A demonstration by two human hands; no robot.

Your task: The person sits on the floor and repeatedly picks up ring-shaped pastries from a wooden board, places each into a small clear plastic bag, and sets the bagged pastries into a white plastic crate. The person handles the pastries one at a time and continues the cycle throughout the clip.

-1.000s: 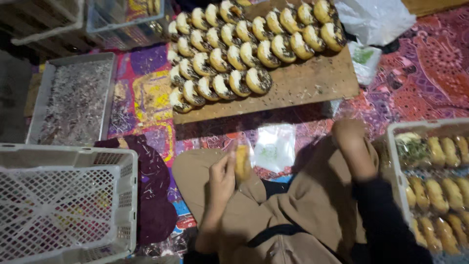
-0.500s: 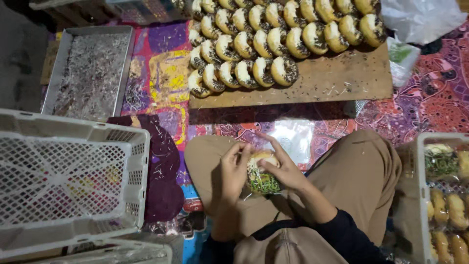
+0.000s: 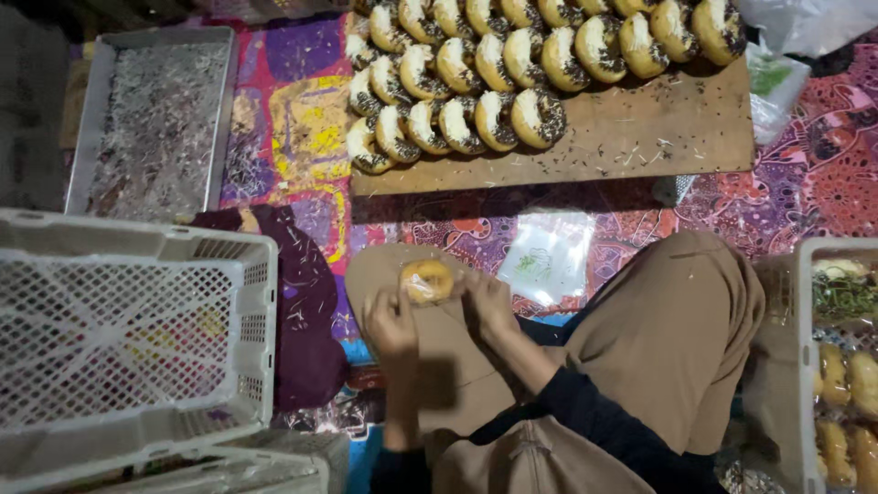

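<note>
A round golden doughnut in a clear plastic wrap [image 3: 426, 280] rests over my lap, held from both sides. My left hand [image 3: 391, 322] grips its lower left edge, and my right hand [image 3: 485, 302] pinches the wrap at its right. Several topped doughnuts [image 3: 476, 101] lie in rows on a wooden board [image 3: 658, 137] on the floor ahead of my knees. A stack of clear plastic bags [image 3: 547, 259] lies just beyond my right hand.
A white lattice crate [image 3: 128, 338] stands at my left. A grey tray of sprinkles [image 3: 151, 119] lies at the far left. A white tray with more doughnuts [image 3: 841, 366] sits at my right. A dark cloth [image 3: 306, 302] lies beside the crate on a patterned mat.
My right hand came from the right-hand tray to my lap. Both hands closed around the doughnut, which now shows its plain golden side inside the wrap.
</note>
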